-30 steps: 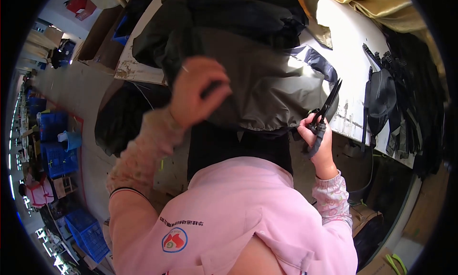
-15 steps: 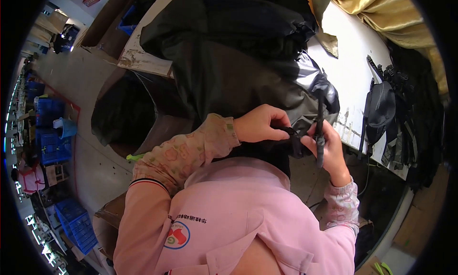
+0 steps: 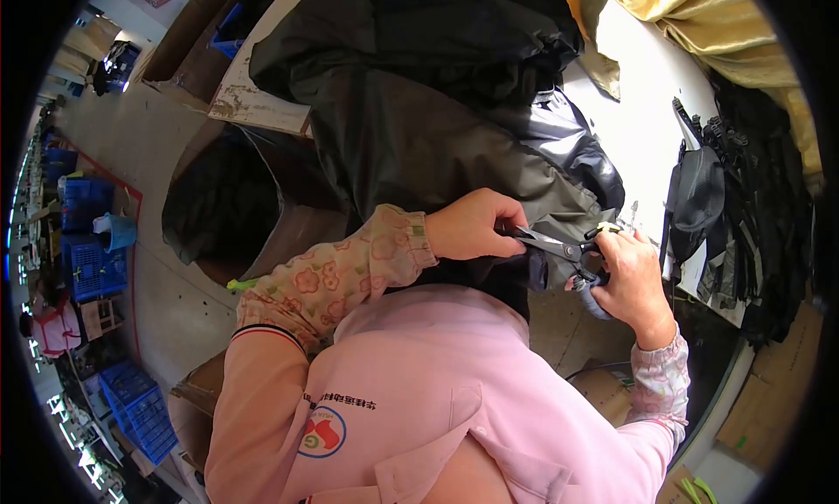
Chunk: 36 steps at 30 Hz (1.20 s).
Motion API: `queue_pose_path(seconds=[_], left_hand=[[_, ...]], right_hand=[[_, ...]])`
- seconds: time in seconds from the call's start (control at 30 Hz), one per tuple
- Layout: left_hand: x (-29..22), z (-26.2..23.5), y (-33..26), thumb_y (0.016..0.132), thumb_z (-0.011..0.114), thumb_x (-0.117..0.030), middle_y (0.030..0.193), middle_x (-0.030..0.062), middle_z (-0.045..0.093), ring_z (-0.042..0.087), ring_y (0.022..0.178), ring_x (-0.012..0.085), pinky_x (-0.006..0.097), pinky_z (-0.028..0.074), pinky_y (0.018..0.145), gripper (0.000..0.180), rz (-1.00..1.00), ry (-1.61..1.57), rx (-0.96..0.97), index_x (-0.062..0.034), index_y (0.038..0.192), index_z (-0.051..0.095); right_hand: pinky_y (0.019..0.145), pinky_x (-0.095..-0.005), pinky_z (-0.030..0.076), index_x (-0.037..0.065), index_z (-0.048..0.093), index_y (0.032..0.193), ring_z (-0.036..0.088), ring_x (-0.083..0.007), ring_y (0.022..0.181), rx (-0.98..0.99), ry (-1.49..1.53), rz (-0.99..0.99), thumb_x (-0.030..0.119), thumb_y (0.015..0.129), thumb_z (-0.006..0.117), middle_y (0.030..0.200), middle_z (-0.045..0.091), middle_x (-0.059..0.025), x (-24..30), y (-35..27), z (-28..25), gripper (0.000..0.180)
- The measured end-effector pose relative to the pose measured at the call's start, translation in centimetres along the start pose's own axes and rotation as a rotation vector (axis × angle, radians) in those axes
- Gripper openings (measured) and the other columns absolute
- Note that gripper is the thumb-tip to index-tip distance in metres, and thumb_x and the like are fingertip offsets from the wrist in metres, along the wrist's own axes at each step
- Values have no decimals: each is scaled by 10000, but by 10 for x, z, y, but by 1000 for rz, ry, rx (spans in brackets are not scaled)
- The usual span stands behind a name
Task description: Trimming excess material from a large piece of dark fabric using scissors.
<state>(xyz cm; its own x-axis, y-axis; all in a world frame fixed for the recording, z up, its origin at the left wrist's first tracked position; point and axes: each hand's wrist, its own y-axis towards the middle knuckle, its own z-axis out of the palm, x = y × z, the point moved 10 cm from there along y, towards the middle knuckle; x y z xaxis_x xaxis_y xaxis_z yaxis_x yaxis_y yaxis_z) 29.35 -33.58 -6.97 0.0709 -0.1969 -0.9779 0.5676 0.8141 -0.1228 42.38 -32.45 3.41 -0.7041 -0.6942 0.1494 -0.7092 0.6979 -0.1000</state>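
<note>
A large dark grey and black garment (image 3: 437,128) hangs over the edge of a white table (image 3: 642,128). My left hand (image 3: 472,227), in a flowered sleeve cover, pinches the garment's lower edge. My right hand (image 3: 631,277) grips black-handled scissors (image 3: 559,246), whose blades point left and reach the fabric right beside my left fingers. Both hands are close together, just in front of my pink top.
A small black bag (image 3: 695,194) and a pile of black straps (image 3: 760,198) lie on the table's right side. Yellow cloth (image 3: 699,14) is at the top right. A cardboard box lined with black fabric (image 3: 223,202) stands at the left. Blue crates (image 3: 92,268) line the far-left floor.
My left hand has come down from above the garment to its lower edge. My right hand has swung the scissors from pointing up to pointing left at the fabric.
</note>
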Motion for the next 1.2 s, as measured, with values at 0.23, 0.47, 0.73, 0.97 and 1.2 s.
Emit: queue_pose_path(seconds=[0.23,0.47,0.73,0.97,1.2], left_hand=[[1,2,1,791,689,-41,747,2,624,541,669,44,210,435,611,109,-22,1,23,6,869,629],[1,-3,-2,794,692,-70,764,4,626,547,704,55,220,450,637,119,-3,71,1,5,865,633],[-51,-23,-48,726,796,-117,933,77,605,580,867,170,283,470,750,271,510,280,-469,-44,940,645],[65,-185,-245,792,768,-209,1046,101,534,527,926,204,327,446,821,540,127,515,-1608,-31,1209,475],[124,-169,-189,927,626,-304,1217,117,601,588,1100,218,370,451,961,496,110,-719,-953,-11,1306,496]], right_hand=[[616,-384,396,53,493,718,561,-323,585,61,24,18,327,610,819,590,547,-100,-4,-3,7,439],[601,-356,413,51,503,727,556,-286,564,31,32,-13,241,656,824,597,537,-116,-16,-10,17,380],[579,-252,428,41,508,849,504,-104,618,-34,851,295,15,727,751,674,533,-26,-5,3,63,272],[651,-244,425,43,506,869,507,-104,701,-138,919,359,2,746,703,784,564,-24,-42,-4,62,235],[628,-228,415,47,502,874,490,-85,682,-257,816,327,-34,788,658,772,533,-5,-71,-6,58,196]])
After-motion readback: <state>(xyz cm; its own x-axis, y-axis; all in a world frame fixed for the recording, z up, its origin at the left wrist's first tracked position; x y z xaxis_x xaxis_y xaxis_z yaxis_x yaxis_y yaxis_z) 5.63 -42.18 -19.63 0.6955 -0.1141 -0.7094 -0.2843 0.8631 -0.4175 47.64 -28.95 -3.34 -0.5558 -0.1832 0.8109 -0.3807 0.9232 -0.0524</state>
